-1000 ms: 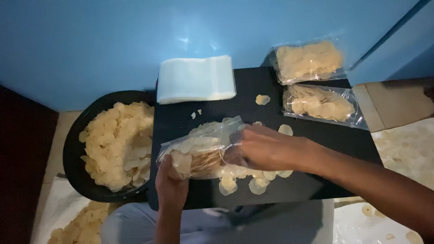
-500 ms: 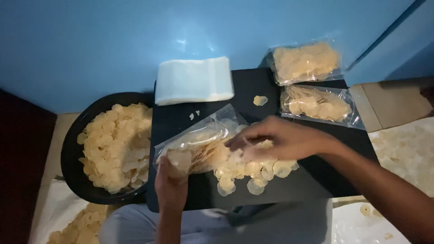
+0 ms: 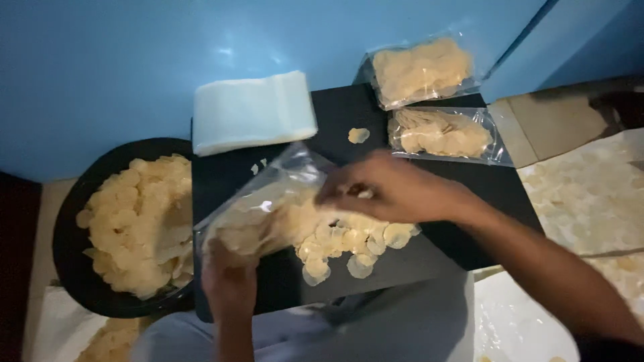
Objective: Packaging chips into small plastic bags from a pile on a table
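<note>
The left hand (image 3: 229, 285) grips the lower end of a clear bag (image 3: 268, 211) whose long axis slants up toward the right hand (image 3: 392, 191), whose fingers (image 3: 342, 191) pinch pale round crackers (image 3: 349, 238) at its mouth above the black bench (image 3: 443, 248).

Lighting is dim and cool. A soft glare patch sits on the blue wall (image 3: 228, 53) at upper left, and small highlights glint on the clear bag (image 3: 282, 194). The right hand (image 3: 396, 191) shows motion blur. The corners darken, and overall detail is soft and grainy.
</note>
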